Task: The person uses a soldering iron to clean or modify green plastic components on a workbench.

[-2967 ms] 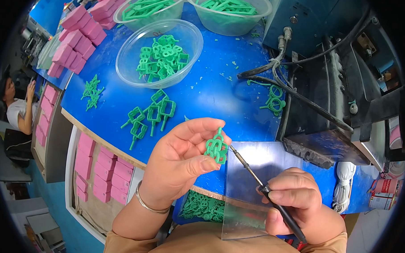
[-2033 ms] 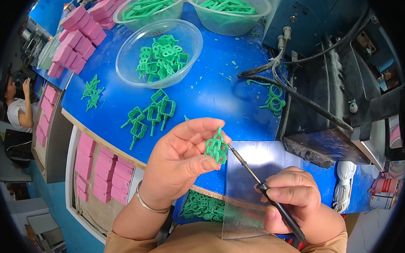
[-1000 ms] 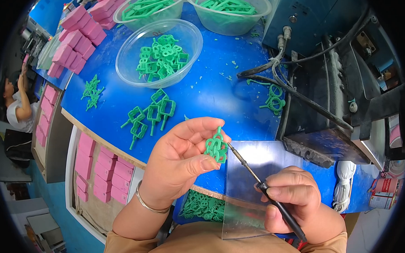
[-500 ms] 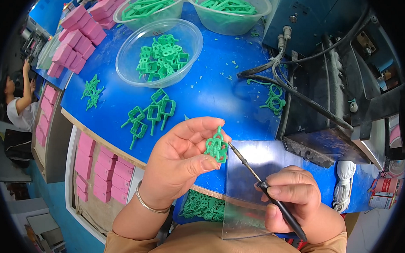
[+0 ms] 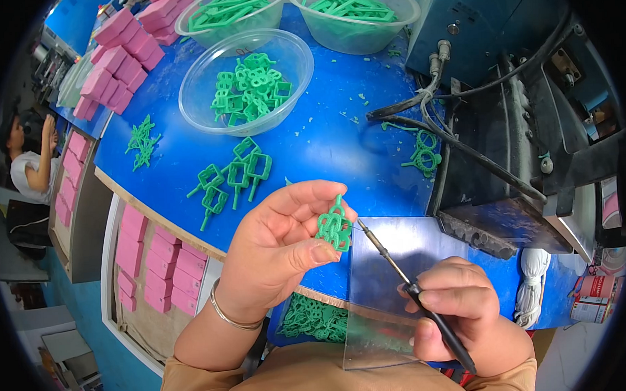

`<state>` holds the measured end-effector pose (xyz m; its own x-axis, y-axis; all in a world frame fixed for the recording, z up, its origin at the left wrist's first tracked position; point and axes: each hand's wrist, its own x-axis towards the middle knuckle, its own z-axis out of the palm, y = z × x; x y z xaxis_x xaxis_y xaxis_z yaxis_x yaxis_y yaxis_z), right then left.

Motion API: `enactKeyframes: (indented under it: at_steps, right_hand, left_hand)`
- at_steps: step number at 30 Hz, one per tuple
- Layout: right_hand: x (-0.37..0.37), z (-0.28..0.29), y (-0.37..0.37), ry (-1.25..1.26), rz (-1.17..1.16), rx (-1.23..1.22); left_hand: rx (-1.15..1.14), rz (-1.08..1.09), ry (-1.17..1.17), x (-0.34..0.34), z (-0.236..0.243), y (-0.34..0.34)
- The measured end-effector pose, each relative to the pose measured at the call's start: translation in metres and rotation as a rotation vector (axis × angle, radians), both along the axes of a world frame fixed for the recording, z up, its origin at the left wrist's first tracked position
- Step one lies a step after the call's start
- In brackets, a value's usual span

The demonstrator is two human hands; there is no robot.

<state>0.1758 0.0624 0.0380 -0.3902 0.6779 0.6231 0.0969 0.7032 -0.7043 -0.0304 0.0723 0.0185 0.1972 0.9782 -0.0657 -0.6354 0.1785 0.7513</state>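
My left hand (image 5: 277, 241), with a bangle at the wrist, pinches a small green openwork piece (image 5: 335, 230) made of loops with a short stem pointing up. Its fingers and thumb close round the piece's left side and hide part of it. My right hand (image 5: 458, 307) grips the black handle of a soldering iron (image 5: 391, 262) like a pen. The iron's thin metal tip points up and left and ends just right of the green piece, beside my left fingertips. Whether the tip touches anything is hard to tell. Beneath the right hand lies a clear sheet (image 5: 379, 324).
Several green frames (image 5: 238, 172) and a thin green cluster (image 5: 143, 141) lie on the blue table (image 5: 325, 147). Clear bowls (image 5: 192, 96) of green parts stand behind. Pink blocks (image 5: 115, 71) are stacked left, near another person (image 5: 34, 160). Cables (image 5: 463, 145) and a dark machine (image 5: 491, 168) stand right.
The soldering iron's tip has shifted slightly right, away from the green piece, as my right hand moved a little. My left hand holds still. The other person's arm has moved.
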Motion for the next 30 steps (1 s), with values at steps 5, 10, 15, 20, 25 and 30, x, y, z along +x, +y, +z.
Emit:
enactKeyframes:
  at_steps: [5,10,15,20,25,30]
  right_hand:
    - [0.0024,0.0005,-0.0011,0.090,0.004,-0.012]
    - [0.0020,-0.0015,-0.0008,0.086,-0.011,-0.006]
    - [0.0014,-0.0008,-0.0016,0.057,-0.027,0.000]
    - [0.0000,-0.0017,-0.0033,0.077,-0.057,-0.030]
    - [-0.0008,-0.0021,-0.0040,0.043,-0.086,-0.029]
    - [-0.0009,-0.0023,-0.0027,0.029,-0.077,-0.023]
  left_hand:
    - [0.027,-0.016,-0.010,-0.0002,-0.0026,0.0004]
    - [0.117,-0.120,-0.117,-0.0054,-0.0063,0.0031]
    - [0.117,-0.112,-0.096,-0.0065,-0.0085,0.0018]
    - [0.124,-0.098,-0.082,-0.0057,-0.0084,0.0014]
    - [0.134,-0.130,-0.101,-0.0073,-0.0085,0.0017]
    - [0.128,-0.124,-0.100,-0.0069,-0.0086,0.0013]
